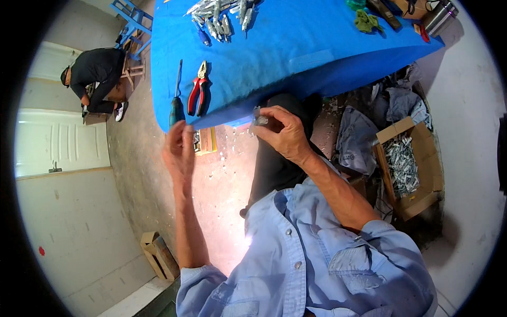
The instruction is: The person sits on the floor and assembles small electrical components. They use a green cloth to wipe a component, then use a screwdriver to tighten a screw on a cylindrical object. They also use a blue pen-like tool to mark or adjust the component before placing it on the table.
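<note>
My right hand is closed in a pinch at the table's near edge, holding a small metal part between thumb and fingers. The exact kind of part cannot be made out. My left hand is raised at the table's near left corner, slightly blurred, its fingers a little apart and nothing visible in them. Just beyond its fingertips lies a screwdriver with a green handle, shaft pointing away from me. To the right of that rest pliers with red and black handles, jaws pointing away.
The blue-covered table bears a pile of metal parts and, far right, a steel flask. A cardboard box of small metal pieces stands at right. Below the table edge sits a low box. Another person sits far left.
</note>
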`<action>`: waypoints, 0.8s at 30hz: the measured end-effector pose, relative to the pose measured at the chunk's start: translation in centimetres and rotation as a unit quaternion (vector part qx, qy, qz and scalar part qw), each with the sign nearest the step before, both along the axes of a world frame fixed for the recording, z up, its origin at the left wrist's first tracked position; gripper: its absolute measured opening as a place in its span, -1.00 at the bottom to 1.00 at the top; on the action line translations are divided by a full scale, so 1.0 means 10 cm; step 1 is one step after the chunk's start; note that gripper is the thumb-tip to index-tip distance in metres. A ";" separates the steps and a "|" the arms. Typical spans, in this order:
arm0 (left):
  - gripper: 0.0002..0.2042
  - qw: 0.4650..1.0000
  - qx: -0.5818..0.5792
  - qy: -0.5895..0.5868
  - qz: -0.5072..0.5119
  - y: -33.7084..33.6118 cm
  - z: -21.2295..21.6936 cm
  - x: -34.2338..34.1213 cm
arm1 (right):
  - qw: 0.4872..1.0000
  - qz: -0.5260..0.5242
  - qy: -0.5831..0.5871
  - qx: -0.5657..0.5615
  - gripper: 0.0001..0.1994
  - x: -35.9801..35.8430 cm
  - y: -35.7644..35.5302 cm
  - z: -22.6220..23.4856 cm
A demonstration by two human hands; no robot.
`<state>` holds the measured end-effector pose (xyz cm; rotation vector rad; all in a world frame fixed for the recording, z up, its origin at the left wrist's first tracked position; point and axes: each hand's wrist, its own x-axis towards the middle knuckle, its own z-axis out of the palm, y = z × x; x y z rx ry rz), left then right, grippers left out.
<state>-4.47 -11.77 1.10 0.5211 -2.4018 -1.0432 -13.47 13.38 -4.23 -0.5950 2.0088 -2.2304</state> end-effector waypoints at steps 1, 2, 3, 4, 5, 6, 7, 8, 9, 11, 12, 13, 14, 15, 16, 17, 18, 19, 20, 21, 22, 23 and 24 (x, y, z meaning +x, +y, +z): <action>-0.67 0.999 0.018 -0.011 -0.025 0.11 -0.04 0.05 | 1.000 0.006 -0.029 -0.012 -0.68 0.03 -0.01 0.00; -0.67 0.998 0.024 -0.016 -0.055 0.25 -0.04 0.08 | 0.998 0.011 -0.057 -0.023 -0.68 0.05 -0.02 0.00; -0.67 0.996 0.030 -0.021 -0.084 0.41 0.01 0.08 | 0.997 0.021 -0.068 -0.030 -0.69 0.06 -0.02 0.00; -0.68 0.994 0.050 -0.017 -0.092 0.55 0.06 0.09 | 0.996 0.033 -0.079 -0.037 -0.70 0.07 -0.02 0.00; -0.68 0.992 0.070 -0.012 -0.101 0.67 0.09 0.10 | 0.994 0.046 -0.090 -0.044 -0.71 0.09 -0.02 0.01; -0.67 0.992 0.076 -0.019 -0.101 0.74 0.10 0.10 | 0.994 0.057 -0.087 -0.025 -0.72 0.10 0.00 0.04; -0.65 0.990 0.083 -0.027 -0.113 0.79 0.10 0.09 | 0.994 0.069 -0.085 -0.007 -0.73 0.12 0.02 0.09; -0.65 0.987 0.100 -0.015 -0.125 0.86 0.10 0.08 | 0.993 0.080 -0.082 0.011 -0.73 0.13 0.04 0.13; -0.65 0.984 0.116 -0.005 -0.135 0.92 0.11 0.07 | 0.990 0.103 -0.091 -0.005 -0.74 0.15 0.05 0.14; -0.68 0.971 0.165 -0.045 -0.167 1.02 0.18 0.02 | 0.982 0.147 -0.111 -0.038 -0.75 0.19 0.07 0.15; -0.70 0.971 0.159 -0.037 -0.176 1.02 0.14 0.01 | 0.981 0.151 -0.112 -0.044 -0.75 0.20 0.07 0.16; -0.73 0.969 0.178 -0.042 -0.166 1.03 0.14 0.01 | 0.980 0.155 -0.112 -0.051 -0.76 0.21 0.08 0.18; -0.76 0.967 0.196 -0.046 -0.156 1.03 0.15 0.00 | 0.979 0.159 -0.112 -0.057 -0.76 0.21 0.09 0.19; -0.78 0.964 0.217 -0.052 -0.145 1.05 0.14 0.01 | 0.979 0.159 -0.112 -0.064 -0.76 0.21 0.11 0.17; -0.79 0.965 0.215 -0.051 -0.142 1.07 0.14 0.01 | 0.978 0.160 -0.111 -0.070 -0.76 0.19 0.12 0.16; -0.79 0.966 0.213 -0.050 -0.139 1.09 0.14 0.03 | 0.978 0.160 -0.111 -0.077 -0.76 0.18 0.14 0.15; -0.79 0.967 0.211 -0.047 -0.137 1.11 0.13 0.04 | 0.975 0.159 -0.132 -0.077 -0.76 0.15 0.16 0.14; -0.79 0.969 0.196 -0.048 -0.139 1.15 0.11 0.06 | 0.972 0.159 -0.152 -0.078 -0.76 0.13 0.19 0.13; -0.79 0.972 0.182 -0.050 -0.142 1.21 0.08 0.08 | 0.969 0.158 -0.173 -0.078 -0.75 0.11 0.21 0.13; -0.79 0.974 0.167 -0.051 -0.145 1.24 0.05 0.11 | 0.964 0.166 -0.191 -0.086 -0.75 0.11 0.23 0.11; -0.72 0.969 0.166 -0.083 -0.165 1.25 0.04 0.14 | 0.958 0.173 -0.208 -0.093 -0.73 0.11 0.24 0.08; -0.74 0.970 0.172 -0.073 -0.158 1.27 0.02 0.15 | 0.952 0.181 -0.226 -0.101 -0.71 0.11 0.26 0.06; -0.76 0.970 0.178 -0.061 -0.151 1.30 -0.01 0.17 | 0.953 0.174 -0.228 -0.101 -0.71 0.12 0.25 0.05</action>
